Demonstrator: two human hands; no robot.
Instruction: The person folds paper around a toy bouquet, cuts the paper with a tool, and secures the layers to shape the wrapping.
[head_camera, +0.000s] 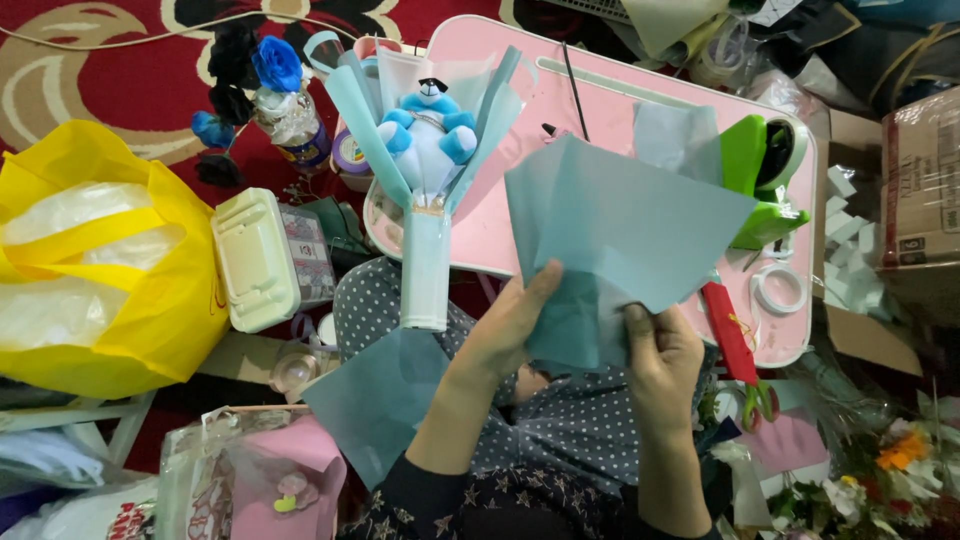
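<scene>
Over the lap, left hand (505, 335) and right hand (662, 350) upright, pinching teal paper sheet (620, 225).

A pink tabletop (600, 95) with rounded corners sits low over a red patterned carpet (120, 90). On the tabletop lies a wrapped bouquet (432, 170) holding a blue plush toy, its stem end hanging over the near edge. A green tape dispenser (762, 180) stands at the right side, with a white tape roll (780, 288) and a red-handled tool (728, 330) (partly off the edge) just before it. A thin black stick (574, 90) lies near the far edge. Directly on the carpet rest a yellow bag (150, 300), a white plastic box (255, 260) and a bottle of dark and blue flowers (290, 120).
</scene>
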